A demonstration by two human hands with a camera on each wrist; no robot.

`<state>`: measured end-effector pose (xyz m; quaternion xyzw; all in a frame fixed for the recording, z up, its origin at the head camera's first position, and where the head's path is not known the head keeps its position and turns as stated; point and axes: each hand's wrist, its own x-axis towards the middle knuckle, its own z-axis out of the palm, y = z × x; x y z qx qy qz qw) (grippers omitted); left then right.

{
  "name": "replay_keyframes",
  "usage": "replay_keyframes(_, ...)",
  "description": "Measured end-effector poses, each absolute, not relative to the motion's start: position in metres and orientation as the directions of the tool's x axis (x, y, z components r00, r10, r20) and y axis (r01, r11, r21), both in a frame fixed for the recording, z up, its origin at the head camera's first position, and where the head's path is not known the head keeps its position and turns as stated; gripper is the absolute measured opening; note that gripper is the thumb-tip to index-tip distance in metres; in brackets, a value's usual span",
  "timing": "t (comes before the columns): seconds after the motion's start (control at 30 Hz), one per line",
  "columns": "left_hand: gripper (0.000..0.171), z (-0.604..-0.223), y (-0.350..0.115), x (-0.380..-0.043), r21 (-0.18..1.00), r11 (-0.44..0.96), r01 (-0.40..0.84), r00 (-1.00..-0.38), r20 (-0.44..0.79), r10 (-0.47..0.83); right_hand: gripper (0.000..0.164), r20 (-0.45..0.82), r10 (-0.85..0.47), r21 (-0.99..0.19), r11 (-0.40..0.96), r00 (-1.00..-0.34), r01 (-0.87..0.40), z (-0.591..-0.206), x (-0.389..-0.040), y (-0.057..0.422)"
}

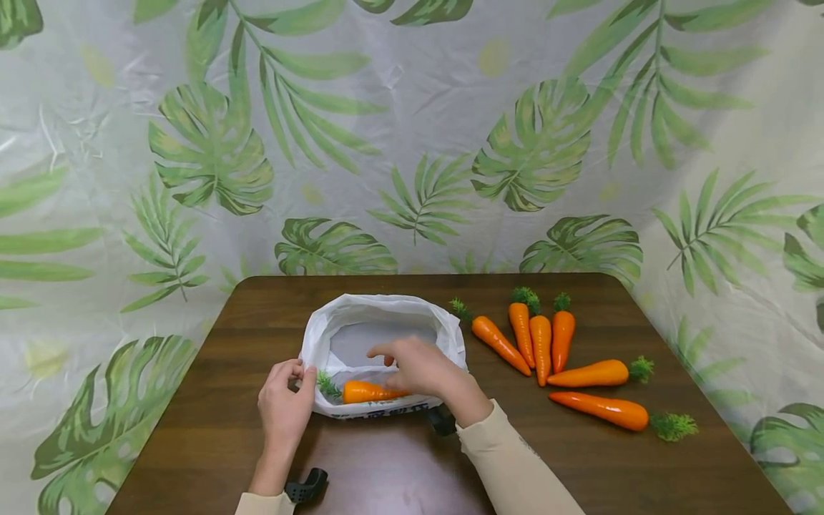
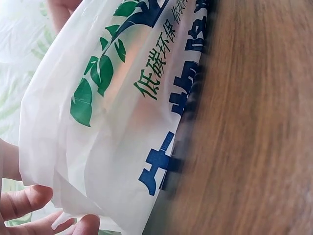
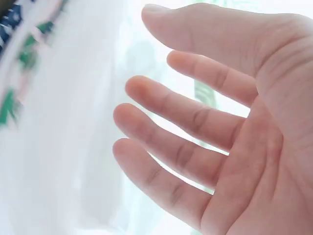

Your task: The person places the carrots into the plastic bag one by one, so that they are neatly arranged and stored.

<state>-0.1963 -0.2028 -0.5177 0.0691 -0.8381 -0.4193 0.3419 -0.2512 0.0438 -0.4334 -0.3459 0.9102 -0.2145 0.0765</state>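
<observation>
A white plastic bag (image 1: 453,325) stands on the table with its mouth spread wide; its side carries green leaves and blue print. Inside, along the near wall, lies one orange carrot (image 1: 367,391) with a green leafy top. My left hand (image 1: 286,404) holds the bag's left rim between thumb and fingers. In the left wrist view its fingers (image 2: 27,200) curl at the film's edge. Over the bag's opening, my right hand (image 1: 425,368) hovers above the carrot and hides its tip. The right wrist view shows its fingers (image 3: 166,110) spread apart, with nothing between them.
Several more carrots (image 1: 599,410) with green tops lie loosely fanned out on the brown wooden table (image 1: 257,315), right of the bag. Dark wrist bands (image 1: 307,486) sit at both wrists. Behind the table hangs a leaf-patterned curtain (image 1: 438,107).
</observation>
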Motion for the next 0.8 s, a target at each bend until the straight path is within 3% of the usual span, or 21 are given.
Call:
replay_keyframes(0.33, 0.028, -0.518, -0.205, -0.195, 0.734, 0.653, 0.184, -0.733, 0.545, -0.406, 0.041, 0.191, -0.537, -0.475, 0.682, -0.822, -0.556, -0.402, -0.248, 0.085)
replay_keyframes(0.8, 0.030, -0.516, -0.203, -0.195, 0.731, 0.658, 0.182, -0.738, 0.544, -0.400, 0.038, 0.310, -0.316, -0.563, 0.699, -0.897, -0.441, -0.409, -0.256, 0.151)
